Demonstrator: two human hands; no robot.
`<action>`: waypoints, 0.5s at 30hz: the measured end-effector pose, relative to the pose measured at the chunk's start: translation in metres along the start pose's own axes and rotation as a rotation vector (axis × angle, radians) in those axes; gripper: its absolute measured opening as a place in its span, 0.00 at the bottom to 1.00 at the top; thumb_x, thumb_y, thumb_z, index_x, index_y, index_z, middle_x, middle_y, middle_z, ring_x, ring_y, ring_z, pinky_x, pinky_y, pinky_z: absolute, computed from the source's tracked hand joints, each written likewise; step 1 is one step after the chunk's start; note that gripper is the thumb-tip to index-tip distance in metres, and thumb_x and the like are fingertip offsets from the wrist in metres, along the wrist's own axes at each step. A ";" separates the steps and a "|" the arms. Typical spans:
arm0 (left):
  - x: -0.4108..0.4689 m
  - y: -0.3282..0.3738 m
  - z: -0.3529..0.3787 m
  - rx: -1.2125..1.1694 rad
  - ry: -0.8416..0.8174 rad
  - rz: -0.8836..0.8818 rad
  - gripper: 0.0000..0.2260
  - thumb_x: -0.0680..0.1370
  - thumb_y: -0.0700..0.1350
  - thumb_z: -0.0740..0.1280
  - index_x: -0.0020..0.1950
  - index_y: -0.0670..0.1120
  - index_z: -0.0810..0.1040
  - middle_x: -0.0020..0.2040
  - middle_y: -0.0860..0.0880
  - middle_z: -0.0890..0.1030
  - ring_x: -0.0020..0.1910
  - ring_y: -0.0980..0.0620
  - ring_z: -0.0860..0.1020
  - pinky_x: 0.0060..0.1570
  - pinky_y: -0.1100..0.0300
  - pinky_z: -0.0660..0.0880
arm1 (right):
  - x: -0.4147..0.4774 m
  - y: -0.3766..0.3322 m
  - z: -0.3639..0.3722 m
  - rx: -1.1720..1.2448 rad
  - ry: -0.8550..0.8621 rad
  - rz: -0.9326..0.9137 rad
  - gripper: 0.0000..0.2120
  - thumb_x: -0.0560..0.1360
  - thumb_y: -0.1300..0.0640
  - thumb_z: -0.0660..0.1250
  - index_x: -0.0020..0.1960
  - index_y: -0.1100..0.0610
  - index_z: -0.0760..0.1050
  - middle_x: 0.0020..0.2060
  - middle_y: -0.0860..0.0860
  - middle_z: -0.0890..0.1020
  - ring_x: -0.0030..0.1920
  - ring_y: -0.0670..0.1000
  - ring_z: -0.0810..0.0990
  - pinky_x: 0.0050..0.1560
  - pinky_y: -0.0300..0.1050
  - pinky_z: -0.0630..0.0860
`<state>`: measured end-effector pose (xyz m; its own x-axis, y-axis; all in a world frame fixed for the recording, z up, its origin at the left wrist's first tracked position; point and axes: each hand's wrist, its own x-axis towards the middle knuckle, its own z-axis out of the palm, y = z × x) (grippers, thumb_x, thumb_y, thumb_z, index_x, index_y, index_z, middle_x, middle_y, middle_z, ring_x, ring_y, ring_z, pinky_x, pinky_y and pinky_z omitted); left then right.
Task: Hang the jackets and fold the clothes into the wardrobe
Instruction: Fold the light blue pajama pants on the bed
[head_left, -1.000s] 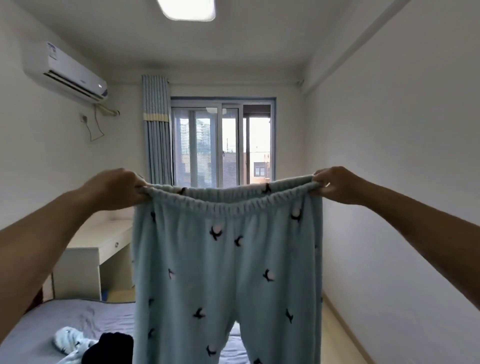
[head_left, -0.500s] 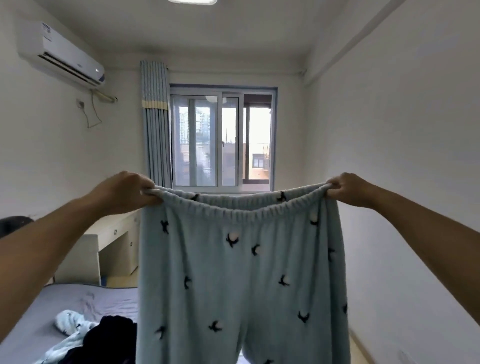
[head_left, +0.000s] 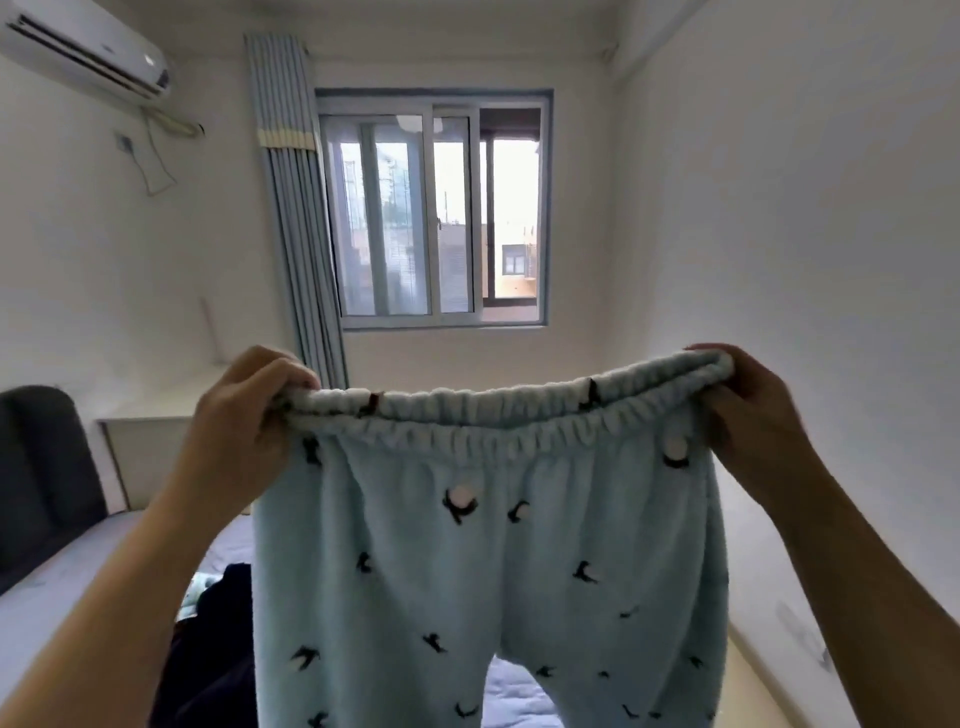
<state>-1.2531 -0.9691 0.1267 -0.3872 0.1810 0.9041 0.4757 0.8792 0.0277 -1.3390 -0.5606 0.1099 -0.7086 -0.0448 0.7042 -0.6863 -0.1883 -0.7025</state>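
Note:
Light blue fleece pyjama trousers (head_left: 483, 582) with small black and white prints hang in front of me, held up by the elastic waistband. My left hand (head_left: 249, 431) grips the waistband's left end with curled fingers. My right hand (head_left: 748, 410) grips the right end the same way. The waistband is stretched wide between them and sags a little in the middle. The two legs hang down out of the frame's bottom edge.
Below lies a bed with a grey sheet (head_left: 47, 597) and a dark headboard (head_left: 41, 478). A dark garment (head_left: 218, 649) and a pale one lie on it. A white desk (head_left: 140, 447) stands by the curtain (head_left: 296, 208) and window (head_left: 436, 208). A white wall runs along the right.
My view has tilted down and the hands sit lower and closer in the frame. The trousers stay stretched between both hands; the headboard has come into view at the left.

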 end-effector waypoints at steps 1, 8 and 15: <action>0.004 0.008 0.007 -0.007 -0.025 0.009 0.15 0.62 0.31 0.56 0.42 0.40 0.78 0.44 0.53 0.74 0.43 0.50 0.73 0.48 0.67 0.69 | 0.000 0.002 0.012 -0.006 -0.043 0.008 0.16 0.75 0.71 0.60 0.47 0.52 0.80 0.41 0.47 0.83 0.43 0.45 0.80 0.44 0.36 0.77; -0.002 0.077 0.072 -0.253 -0.143 -0.047 0.13 0.67 0.24 0.66 0.41 0.41 0.80 0.47 0.46 0.75 0.47 0.44 0.76 0.48 0.53 0.75 | -0.032 0.026 0.088 0.103 -0.228 0.127 0.15 0.73 0.79 0.55 0.45 0.64 0.74 0.42 0.54 0.82 0.46 0.57 0.78 0.50 0.49 0.77; -0.014 0.106 0.092 -0.418 -0.213 -0.091 0.08 0.70 0.33 0.73 0.42 0.45 0.81 0.52 0.49 0.73 0.54 0.49 0.74 0.53 0.61 0.72 | -0.057 0.040 0.106 0.283 -0.420 0.373 0.17 0.71 0.82 0.48 0.42 0.64 0.67 0.44 0.56 0.79 0.41 0.52 0.76 0.38 0.38 0.75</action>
<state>-1.2701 -0.8383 0.0783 -0.5746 0.2357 0.7838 0.6923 0.6507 0.3118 -1.3084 -0.6698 0.0528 -0.7276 -0.5284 0.4375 -0.2942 -0.3357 -0.8948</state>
